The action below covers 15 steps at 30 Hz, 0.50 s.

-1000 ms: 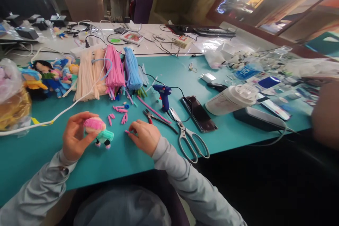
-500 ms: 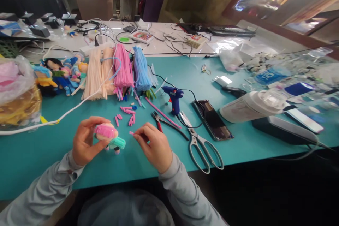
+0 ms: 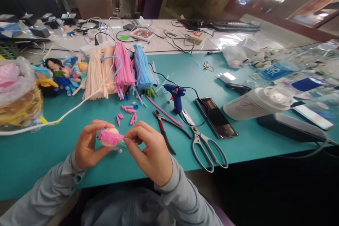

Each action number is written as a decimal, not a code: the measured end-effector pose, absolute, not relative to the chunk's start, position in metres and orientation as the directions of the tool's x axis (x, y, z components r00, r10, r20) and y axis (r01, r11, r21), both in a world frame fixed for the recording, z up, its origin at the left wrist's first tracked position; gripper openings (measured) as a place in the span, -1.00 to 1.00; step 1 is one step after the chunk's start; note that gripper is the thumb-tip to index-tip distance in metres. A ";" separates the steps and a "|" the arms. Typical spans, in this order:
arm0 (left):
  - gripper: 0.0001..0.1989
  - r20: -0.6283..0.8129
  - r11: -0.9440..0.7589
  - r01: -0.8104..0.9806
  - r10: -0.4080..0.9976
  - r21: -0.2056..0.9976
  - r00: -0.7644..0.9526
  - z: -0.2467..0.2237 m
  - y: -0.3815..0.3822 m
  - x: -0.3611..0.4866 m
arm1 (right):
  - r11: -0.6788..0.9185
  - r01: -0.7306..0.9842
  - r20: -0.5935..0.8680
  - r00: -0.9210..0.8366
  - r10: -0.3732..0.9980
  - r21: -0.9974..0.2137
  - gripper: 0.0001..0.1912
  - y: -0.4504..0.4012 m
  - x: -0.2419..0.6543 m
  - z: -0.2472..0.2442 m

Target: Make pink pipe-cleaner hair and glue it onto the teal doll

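My left hand (image 3: 91, 144) is closed round a small doll (image 3: 109, 137) with pink hair and a pale head. Part of its teal body shows under my right fingers. My right hand (image 3: 149, 150) pinches a short pink pipe cleaner piece, its tip against the side of the doll's pink hair; fingertips largely cover the piece. Several cut pink pieces (image 3: 129, 109) lie on the teal mat just beyond my hands. Right of them are red-and-black pliers (image 3: 164, 132), a blue glue gun (image 3: 176, 95) and grey-handled scissors (image 3: 197, 141).
Bundles of peach (image 3: 95, 74), pink (image 3: 124, 65) and blue pipe cleaners (image 3: 143, 67) stand behind. Finished dolls (image 3: 60, 74) and a plastic bag (image 3: 19, 91) are at left. A phone (image 3: 215, 118) and white bottle (image 3: 254, 104) lie at right. A white cable (image 3: 79, 104) crosses the mat.
My right hand has moved left, bringing the pink piece from beside the doll up to its hair. My left hand has turned the doll slightly and shifted a little right.
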<state>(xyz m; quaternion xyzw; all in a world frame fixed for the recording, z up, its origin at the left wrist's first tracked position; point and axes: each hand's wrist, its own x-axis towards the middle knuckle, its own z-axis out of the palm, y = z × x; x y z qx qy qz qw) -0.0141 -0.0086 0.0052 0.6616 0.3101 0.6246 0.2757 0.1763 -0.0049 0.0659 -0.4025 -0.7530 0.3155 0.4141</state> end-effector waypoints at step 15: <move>-0.49 0.671 -0.674 0.053 0.739 0.737 0.064 0.007 -0.007 -0.015 | 0.519 0.393 0.408 -0.335 0.850 -0.759 -0.83 -0.005 0.178 0.068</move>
